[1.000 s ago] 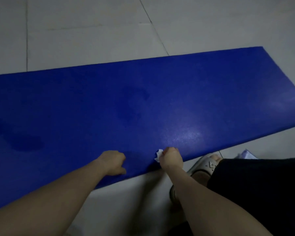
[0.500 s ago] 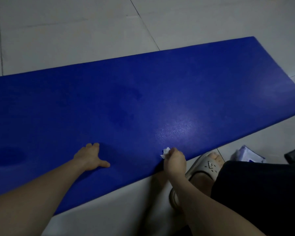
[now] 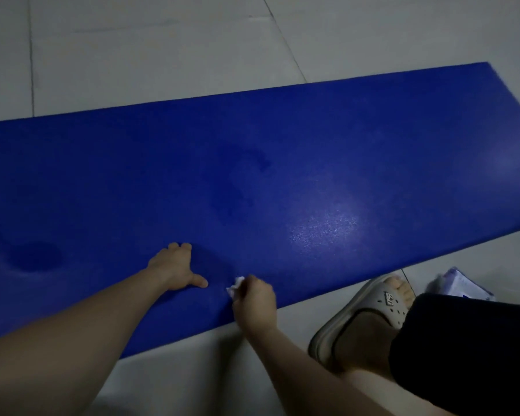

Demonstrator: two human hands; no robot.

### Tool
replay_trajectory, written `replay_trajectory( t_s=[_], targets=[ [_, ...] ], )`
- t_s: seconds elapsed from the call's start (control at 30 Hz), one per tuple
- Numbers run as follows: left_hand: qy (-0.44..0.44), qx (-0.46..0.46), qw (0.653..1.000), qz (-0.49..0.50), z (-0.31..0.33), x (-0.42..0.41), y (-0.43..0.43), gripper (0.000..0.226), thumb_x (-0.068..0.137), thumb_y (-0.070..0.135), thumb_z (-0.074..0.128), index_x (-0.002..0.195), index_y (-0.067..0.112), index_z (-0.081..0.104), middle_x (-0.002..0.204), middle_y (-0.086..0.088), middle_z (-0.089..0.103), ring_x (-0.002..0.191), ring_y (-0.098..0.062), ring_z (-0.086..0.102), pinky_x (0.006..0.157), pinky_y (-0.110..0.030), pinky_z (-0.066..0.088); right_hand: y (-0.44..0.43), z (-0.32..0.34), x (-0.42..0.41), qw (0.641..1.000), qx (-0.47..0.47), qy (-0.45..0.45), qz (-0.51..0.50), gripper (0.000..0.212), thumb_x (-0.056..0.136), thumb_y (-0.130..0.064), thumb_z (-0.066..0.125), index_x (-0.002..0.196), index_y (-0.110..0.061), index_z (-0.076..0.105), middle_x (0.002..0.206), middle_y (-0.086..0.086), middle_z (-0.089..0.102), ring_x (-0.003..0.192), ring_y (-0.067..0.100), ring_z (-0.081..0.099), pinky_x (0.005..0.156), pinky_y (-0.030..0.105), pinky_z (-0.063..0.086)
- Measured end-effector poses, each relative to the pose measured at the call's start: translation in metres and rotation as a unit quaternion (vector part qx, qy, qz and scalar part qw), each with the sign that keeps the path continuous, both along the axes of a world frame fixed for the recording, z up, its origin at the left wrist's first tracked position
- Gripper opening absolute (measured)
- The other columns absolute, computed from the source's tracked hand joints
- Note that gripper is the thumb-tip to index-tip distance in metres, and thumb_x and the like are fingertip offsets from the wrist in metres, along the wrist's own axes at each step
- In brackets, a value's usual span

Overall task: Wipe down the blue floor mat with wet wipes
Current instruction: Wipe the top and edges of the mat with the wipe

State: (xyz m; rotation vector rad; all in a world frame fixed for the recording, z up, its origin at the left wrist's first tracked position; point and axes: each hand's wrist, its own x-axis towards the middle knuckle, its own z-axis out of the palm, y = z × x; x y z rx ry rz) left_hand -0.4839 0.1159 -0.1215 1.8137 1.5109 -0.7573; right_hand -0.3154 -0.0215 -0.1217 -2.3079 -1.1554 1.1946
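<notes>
Hands sit closer together on the mat (image 3: pixel 342 145) than they did half a second ago. The blue mat lies flat on the tiled floor (image 3: pixel 162 55) and runs from the left side far over to the right.

The right hand (image 3: pixel 254 301) has slid left along the mat's near edge. Before, it was right beside the shoe (image 3: pixel 370 310). Now it is well apart from the shoe and near the left hand (image 3: pixel 174 270). Its fingers are curled tight round a small white wipe (image 3: pixel 234 287), and the wipe touches the mat just inside the near edge.

The left hand rests flat on the mat. Its fingers are loose and hold nothing, and the thumb pokes out toward the wipe. It has hardly moved on the mat since half a second ago. A second ago it was balled up.

Two dark wet patches show on the mat, one (image 3: pixel 35 256) near its left end and one (image 3: pixel 240 187) near its middle. A shiny spot (image 3: pixel 321 226) sits on the mat to the right of the wipe.

Off the mat's near edge, the shoe stands on the floor. A pack (image 3: pixel 460 286) lies just past the toes, next to black shorts (image 3: pixel 463 355).
</notes>
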Motion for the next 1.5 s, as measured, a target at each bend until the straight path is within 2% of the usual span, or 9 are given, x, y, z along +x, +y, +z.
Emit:
replay_trajectory(
  t_s=[0.2, 0.4, 0.5, 0.6, 0.77, 1.07, 1.2, 1.33, 1.5],
  targets=[
    [0.004, 0.004, 1.0, 0.001, -0.001, 0.0, -0.001, 0.114, 0.07, 0.073, 0.077, 0.154, 0.016, 0.025, 0.151, -0.008, 0.036, 0.132, -0.028, 0.044, 0.101, -0.043, 0.05, 0.008, -0.002, 0.015, 0.995, 0.013, -0.063, 0.073, 0.013, 0.1, -0.032, 0.059, 0.103, -0.019, 0.06, 0.106, 0.0, 0.064, 0.093, 0.017, 0.063, 0.078, 0.028, 0.047],
    [-0.007, 0.007, 1.0, -0.001, 0.0, -0.001, -0.001, 0.114, 0.069, 0.074, 0.077, 0.154, 0.017, 0.027, 0.15, -0.008, 0.036, 0.131, -0.027, 0.044, 0.099, -0.042, 0.05, 0.015, -0.002, 0.092, 0.986, 0.026, -0.154, -0.067, 0.017, 0.098, -0.029, 0.058, 0.099, -0.012, 0.06, 0.104, 0.005, 0.068, 0.095, 0.028, 0.066, 0.077, 0.033, 0.047],
    [-0.01, 0.011, 1.0, 0.001, 0.0, -0.001, -0.003, 0.114, 0.07, 0.074, 0.077, 0.155, 0.017, 0.026, 0.152, -0.008, 0.035, 0.132, -0.027, 0.043, 0.101, -0.042, 0.049, 0.015, 0.006, 0.125, 0.974, 0.036, -0.168, -0.149, 0.017, 0.1, -0.026, 0.057, 0.093, -0.015, 0.048, 0.097, 0.007, 0.064, 0.087, 0.029, 0.061, 0.071, 0.031, 0.037],
    [-0.018, 0.02, 1.0, 0.0, 0.0, -0.003, -0.005, 0.106, 0.07, 0.073, 0.077, 0.147, 0.016, 0.033, 0.144, -0.008, 0.039, 0.125, -0.027, 0.046, 0.097, -0.042, 0.051, 0.016, 0.006, 0.123, 0.972, 0.037, -0.183, -0.145, 0.009, 0.098, -0.02, 0.059, 0.099, -0.011, 0.055, 0.103, 0.01, 0.065, 0.089, 0.029, 0.062, 0.074, 0.035, 0.046],
    [-0.017, 0.015, 1.0, -0.001, 0.0, -0.003, -0.005, 0.103, 0.069, 0.074, 0.076, 0.145, 0.017, 0.035, 0.139, -0.006, 0.042, 0.122, -0.026, 0.047, 0.096, -0.042, 0.051, 0.02, 0.002, 0.061, 0.985, 0.0, -0.167, -0.032, 0.02, 0.101, -0.021, 0.051, 0.114, -0.008, 0.061, 0.114, 0.011, 0.056, 0.091, 0.031, 0.062, 0.075, 0.031, 0.041],
    [-0.004, 0.01, 1.0, -0.01, 0.001, -0.002, -0.003, 0.106, 0.07, 0.074, 0.076, 0.148, 0.016, 0.033, 0.143, -0.008, 0.04, 0.126, -0.027, 0.047, 0.097, -0.042, 0.051, 0.028, -0.001, 0.002, 0.965, 0.065, -0.112, 0.23, 0.018, 0.104, -0.029, 0.05, 0.103, -0.014, 0.059, 0.105, 0.008, 0.058, 0.077, 0.025, 0.059, 0.067, 0.033, 0.044],
    [-0.001, -0.002, 1.0, -0.013, 0.003, 0.0, -0.001, 0.108, 0.07, 0.074, 0.076, 0.15, 0.016, 0.031, 0.144, -0.008, 0.04, 0.126, -0.027, 0.047, 0.098, -0.041, 0.051, 0.036, 0.0, 0.063, 0.973, 0.036, -0.175, 0.147, 0.027, 0.102, -0.037, 0.048, 0.104, -0.012, 0.058, 0.109, 0.01, 0.061, 0.09, 0.034, 0.065, 0.075, 0.038, 0.05],
    [-0.006, 0.002, 1.0, -0.009, 0.006, -0.001, -0.001, 0.11, 0.071, 0.074, 0.076, 0.152, 0.016, 0.029, 0.146, -0.009, 0.039, 0.128, -0.027, 0.047, 0.098, -0.041, 0.051, 0.039, 0.001, 0.122, 0.971, 0.007, -0.235, 0.04, 0.022, 0.097, -0.027, 0.055, 0.112, -0.011, 0.058, 0.116, 0.012, 0.06, 0.098, 0.036, 0.065, 0.076, 0.038, 0.048],
    [-0.004, -0.002, 1.0, -0.009, 0.006, 0.001, -0.002, 0.112, 0.071, 0.072, 0.077, 0.154, 0.015, 0.027, 0.149, -0.01, 0.037, 0.13, -0.028, 0.045, 0.101, -0.041, 0.05, 0.041, -0.001, 0.13, 0.973, -0.015, -0.194, -0.125, 0.023, 0.095, -0.023, 0.063, 0.112, -0.008, 0.064, 0.118, 0.013, 0.065, 0.102, 0.034, 0.064, 0.08, 0.034, 0.047]
  ],
)
